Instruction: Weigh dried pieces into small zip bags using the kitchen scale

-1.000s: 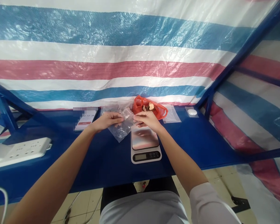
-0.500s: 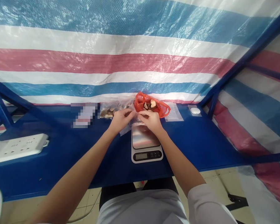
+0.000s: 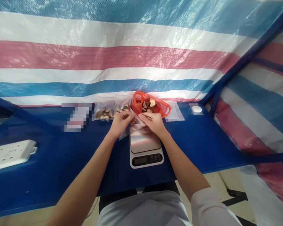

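Note:
A clear plastic bag [image 3: 138, 124] is stretched between my two hands, just over the far end of a white kitchen scale [image 3: 146, 141]. My left hand [image 3: 121, 123] pinches its left side, fingers curled. On the other side my right hand [image 3: 153, 123] grips the bag's edge between thumb and fingers. Right behind the hands lies an orange-red plastic bag [image 3: 138, 99], open, with brown and pale dried slices [image 3: 152, 102] in it. To the left, a filled clear bag [image 3: 104, 112] of similar slices rests beside another filled bag [image 3: 122, 103], partly hidden by my left hand.
Flat clear bags [image 3: 175, 111] lie right of the orange-red bag. Farther right is a white round object [image 3: 196, 109] in a small clear packet. A white power strip [image 3: 13, 153] is at left on the blue table [image 3: 68, 157]. Striped sheeting [image 3: 108, 56] hangs behind.
The clear bag between my hands shows more, and my hands are slightly farther apart. The view has shifted a little. Both hands keep hold of the bag.

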A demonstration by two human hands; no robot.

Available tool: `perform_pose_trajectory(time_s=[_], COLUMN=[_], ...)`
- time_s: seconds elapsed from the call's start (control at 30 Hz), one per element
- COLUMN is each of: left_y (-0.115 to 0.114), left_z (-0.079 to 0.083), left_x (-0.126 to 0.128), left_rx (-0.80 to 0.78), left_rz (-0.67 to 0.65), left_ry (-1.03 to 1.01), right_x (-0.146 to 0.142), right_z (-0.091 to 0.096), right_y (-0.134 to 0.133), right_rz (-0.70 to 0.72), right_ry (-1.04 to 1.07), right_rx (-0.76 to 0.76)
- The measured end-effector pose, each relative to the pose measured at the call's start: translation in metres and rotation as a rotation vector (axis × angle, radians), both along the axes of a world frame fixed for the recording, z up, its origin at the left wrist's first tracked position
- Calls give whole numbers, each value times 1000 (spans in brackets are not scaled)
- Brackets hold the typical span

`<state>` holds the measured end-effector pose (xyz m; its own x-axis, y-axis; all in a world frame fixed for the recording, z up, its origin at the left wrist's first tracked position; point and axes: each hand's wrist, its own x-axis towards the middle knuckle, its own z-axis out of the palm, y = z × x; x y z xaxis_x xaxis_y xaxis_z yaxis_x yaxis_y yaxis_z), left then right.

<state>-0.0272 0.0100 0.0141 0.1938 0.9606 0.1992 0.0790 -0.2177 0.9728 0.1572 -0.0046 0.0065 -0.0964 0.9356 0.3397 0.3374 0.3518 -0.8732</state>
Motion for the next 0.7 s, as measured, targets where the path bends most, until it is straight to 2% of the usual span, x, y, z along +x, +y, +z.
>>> perform_pose_trajectory(time_s=[0.1, 0.3, 0.6, 0.7], left_y=[-2, -6, -8, -9], left_z=[-2, 0, -2, -4], left_x=[-1, -3, -3, -5], left_rx=[47, 40, 2, -3], left_rz=[-43, -95, -105, -113], left_ry=[41, 60, 54, 53], right_x=[1, 2, 1, 1], right_z=[-1, -1, 1, 0], right_y=[-1, -6, -8, -7], right_rz=[15, 119, 98, 82], right_ry=[5, 40, 96, 57], right_rx=[-24, -134, -225, -177])
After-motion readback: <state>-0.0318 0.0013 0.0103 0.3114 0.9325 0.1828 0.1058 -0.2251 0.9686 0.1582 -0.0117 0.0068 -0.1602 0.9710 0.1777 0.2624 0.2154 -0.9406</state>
